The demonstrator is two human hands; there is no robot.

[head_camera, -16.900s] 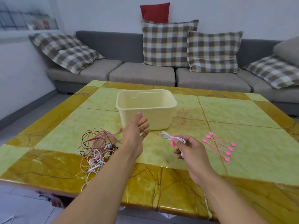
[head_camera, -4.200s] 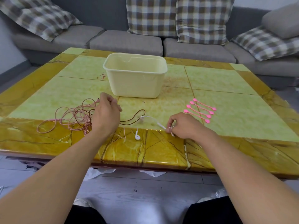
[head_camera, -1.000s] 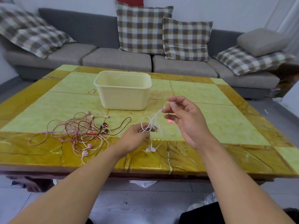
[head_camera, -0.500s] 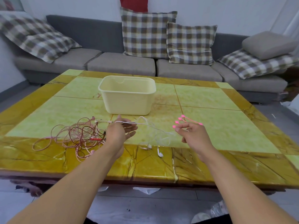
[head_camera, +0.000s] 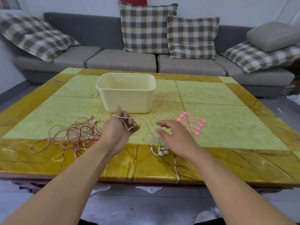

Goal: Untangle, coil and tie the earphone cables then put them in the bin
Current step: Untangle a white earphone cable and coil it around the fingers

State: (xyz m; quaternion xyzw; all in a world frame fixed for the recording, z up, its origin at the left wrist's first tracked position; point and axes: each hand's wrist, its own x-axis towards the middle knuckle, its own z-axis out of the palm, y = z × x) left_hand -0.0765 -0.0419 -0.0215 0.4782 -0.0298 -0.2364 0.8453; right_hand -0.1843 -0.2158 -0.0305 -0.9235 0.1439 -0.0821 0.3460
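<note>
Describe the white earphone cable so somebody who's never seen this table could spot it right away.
Start at the cream bin in the middle of the yellow-green table. Just in front of it, the white earphone cable runs from the left hand down to its earbuds by the near edge, beside the right hand. It is a single thin white strand, unlike the pink and dark red tangle to the left.
</note>
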